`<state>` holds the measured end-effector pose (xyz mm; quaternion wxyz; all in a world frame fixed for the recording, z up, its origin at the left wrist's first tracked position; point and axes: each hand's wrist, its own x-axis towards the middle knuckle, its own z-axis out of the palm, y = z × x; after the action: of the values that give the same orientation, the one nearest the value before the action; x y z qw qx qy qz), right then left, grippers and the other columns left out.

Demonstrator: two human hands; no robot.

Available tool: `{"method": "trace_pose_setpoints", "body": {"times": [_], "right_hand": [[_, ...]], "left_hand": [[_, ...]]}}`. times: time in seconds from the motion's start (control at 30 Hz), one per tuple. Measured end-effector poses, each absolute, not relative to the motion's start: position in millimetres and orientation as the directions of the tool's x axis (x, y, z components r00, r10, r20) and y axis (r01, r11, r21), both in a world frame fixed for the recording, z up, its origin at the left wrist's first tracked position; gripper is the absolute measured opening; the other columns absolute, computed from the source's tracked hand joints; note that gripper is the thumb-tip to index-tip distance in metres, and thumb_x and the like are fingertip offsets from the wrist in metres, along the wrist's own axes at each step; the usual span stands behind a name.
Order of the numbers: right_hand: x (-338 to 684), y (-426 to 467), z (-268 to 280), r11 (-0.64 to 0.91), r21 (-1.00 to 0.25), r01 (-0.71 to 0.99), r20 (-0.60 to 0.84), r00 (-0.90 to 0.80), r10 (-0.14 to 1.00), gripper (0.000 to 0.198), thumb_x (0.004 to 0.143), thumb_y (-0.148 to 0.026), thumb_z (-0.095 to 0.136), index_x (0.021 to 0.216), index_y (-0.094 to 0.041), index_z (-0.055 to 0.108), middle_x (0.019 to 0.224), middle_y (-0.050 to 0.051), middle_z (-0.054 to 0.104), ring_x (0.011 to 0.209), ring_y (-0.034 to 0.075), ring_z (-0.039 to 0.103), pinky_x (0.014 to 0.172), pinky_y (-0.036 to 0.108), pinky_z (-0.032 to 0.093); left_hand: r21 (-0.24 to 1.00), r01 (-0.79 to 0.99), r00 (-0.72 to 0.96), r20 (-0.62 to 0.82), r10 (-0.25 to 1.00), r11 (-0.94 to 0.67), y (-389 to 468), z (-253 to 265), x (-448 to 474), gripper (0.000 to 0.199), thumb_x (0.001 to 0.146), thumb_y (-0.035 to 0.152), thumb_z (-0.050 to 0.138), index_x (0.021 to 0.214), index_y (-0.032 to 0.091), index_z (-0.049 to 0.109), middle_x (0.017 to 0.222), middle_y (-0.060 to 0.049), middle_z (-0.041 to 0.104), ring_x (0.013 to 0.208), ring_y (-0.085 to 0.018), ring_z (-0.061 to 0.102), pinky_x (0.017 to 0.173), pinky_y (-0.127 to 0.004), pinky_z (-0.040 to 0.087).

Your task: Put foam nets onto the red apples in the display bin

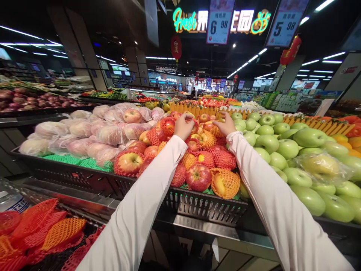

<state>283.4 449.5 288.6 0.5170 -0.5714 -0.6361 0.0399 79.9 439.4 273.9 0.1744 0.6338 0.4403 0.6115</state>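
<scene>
Both my hands reach over a heap of red apples (199, 177), many of them wrapped in red or orange foam nets. My left hand (183, 126) hovers at the back of the heap, fingers curved with a gap to the thumb and nothing visible in its grasp. Close to its left is a red-netted apple (168, 126). My right hand (226, 125) is open, thumb and fingers apart, beside an orange-netted apple (216, 131). Whether either hand touches the fruit, I cannot tell. An orange-netted apple (225, 183) lies at the front edge.
Green apples (287, 148) are piled at right, one fruit there in clear plastic. Plastic-wrapped pale fruit (109, 130) lies at left. A black slotted crate (203, 205) edges the front. Loose foam nets (60, 233) fill the lower left. Yellow slats (203, 110) run behind.
</scene>
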Motion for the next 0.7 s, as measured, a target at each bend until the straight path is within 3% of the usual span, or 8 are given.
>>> {"method": "trace_pose_setpoints", "body": {"times": [0.1, 0.2, 0.3, 0.37, 0.5, 0.6, 0.7], "right_hand": [[283.4, 445.4, 295.4, 0.406, -0.7, 0.587, 0.633, 0.246, 0.734, 0.053, 0.067, -0.027, 0.066, 0.117, -0.014, 0.058, 0.124, 0.017, 0.063, 0.116, 0.029, 0.06, 0.105, 0.047, 0.044], [286.1, 439.5, 301.5, 0.44, -0.773, 0.457, 0.6, 0.303, 0.74, 0.047, 0.063, -0.027, 0.069, 0.107, -0.013, 0.061, 0.114, 0.017, 0.067, 0.107, 0.027, 0.064, 0.1, 0.045, 0.048], [288.9, 434.8, 303.9, 0.462, -0.829, 0.317, 0.553, 0.339, 0.761, 0.037, 0.06, -0.025, 0.069, 0.095, -0.016, 0.062, 0.097, 0.012, 0.07, 0.098, 0.027, 0.067, 0.097, 0.045, 0.051], [288.9, 432.4, 303.8, 0.464, -0.846, 0.263, 0.532, 0.34, 0.776, 0.03, 0.059, -0.024, 0.068, 0.088, -0.018, 0.062, 0.091, 0.01, 0.07, 0.095, 0.026, 0.067, 0.096, 0.045, 0.051], [280.6, 427.5, 302.1, 0.464, -0.845, 0.267, 0.53, 0.288, 0.798, 0.019, 0.059, -0.026, 0.069, 0.077, -0.019, 0.064, 0.086, 0.01, 0.071, 0.088, 0.025, 0.068, 0.094, 0.045, 0.052], [271.8, 423.0, 300.2, 0.486, -0.828, 0.28, 0.544, 0.195, 0.816, 0.011, 0.061, -0.024, 0.07, 0.07, -0.019, 0.066, 0.08, 0.008, 0.072, 0.085, 0.025, 0.069, 0.091, 0.044, 0.053], [269.7, 419.6, 299.0, 0.501, -0.817, 0.286, 0.552, 0.139, 0.822, 0.006, 0.063, -0.022, 0.068, 0.068, -0.02, 0.069, 0.079, 0.007, 0.073, 0.086, 0.025, 0.069, 0.092, 0.043, 0.053]], "left_hand": [[0.672, 0.452, -0.113, 0.695, 0.71, -0.586, 432.5, 277.1, 80.1, 0.02, 0.079, 0.012, 0.054, 0.098, 0.015, 0.062, 0.104, -0.009, 0.069, 0.093, -0.019, 0.063, 0.092, -0.035, 0.049], [0.487, 0.648, 0.013, 0.762, 0.647, -0.586, 413.5, 289.6, 85.1, 0.022, 0.083, 0.012, 0.051, 0.101, 0.015, 0.063, 0.11, -0.012, 0.067, 0.106, -0.023, 0.061, 0.097, -0.037, 0.047], [0.309, 0.813, 0.138, 0.722, 0.678, -0.495, 359.2, 307.2, 89.6, 0.021, 0.088, 0.019, 0.05, 0.103, 0.016, 0.065, 0.113, -0.015, 0.065, 0.11, -0.029, 0.06, 0.092, -0.04, 0.048], [0.314, 0.845, 0.126, 0.67, 0.732, -0.433, 300.9, 309.9, 85.7, 0.021, 0.091, 0.028, 0.052, 0.102, 0.018, 0.067, 0.108, -0.015, 0.067, 0.104, -0.031, 0.062, 0.089, -0.043, 0.049], [0.51, 0.721, 0.065, 0.625, 0.778, -0.47, 187.9, 263.5, 38.4, 0.026, 0.094, 0.04, 0.048, 0.111, 0.03, 0.065, 0.115, -0.005, 0.07, 0.109, -0.024, 0.063, 0.097, -0.037, 0.049], [0.579, 0.799, -0.235, 0.549, 0.802, -0.162, 153.8, 196.0, -37.8, 0.029, 0.092, 0.046, 0.045, 0.1, 0.028, 0.067, 0.108, -0.006, 0.071, 0.103, -0.029, 0.066, 0.093, -0.044, 0.051], [0.386, 0.858, -0.486, 0.392, 0.781, 0.34, 143.4, 132.6, -125.5, 0.033, 0.085, 0.047, 0.044, 0.089, 0.022, 0.064, 0.097, -0.013, 0.07, 0.099, -0.038, 0.066, 0.086, -0.052, 0.051]]}}
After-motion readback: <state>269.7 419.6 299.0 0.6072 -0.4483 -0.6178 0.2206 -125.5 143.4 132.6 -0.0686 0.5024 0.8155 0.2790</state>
